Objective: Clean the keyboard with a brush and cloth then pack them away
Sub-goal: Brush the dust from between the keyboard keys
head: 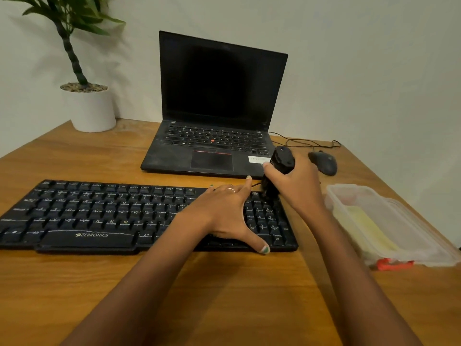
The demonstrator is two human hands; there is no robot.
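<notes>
Here the wooden tabletop (224, 283) carries a black laptop (219, 108) open at its far edge, and a black keyboard (99, 216) lying lengthwise nearer the front. A potted plant (87, 106) stands in the far left corner. A clear plastic box (384, 221) sits along the right edge. The left hand (224, 211) rests flat on the keyboard's right part, fingers spread. The right hand (296, 186) grips a black brush (280, 168), bristles touching the keyboard's far right corner. A mouse (324, 162) lies beyond it.
</notes>
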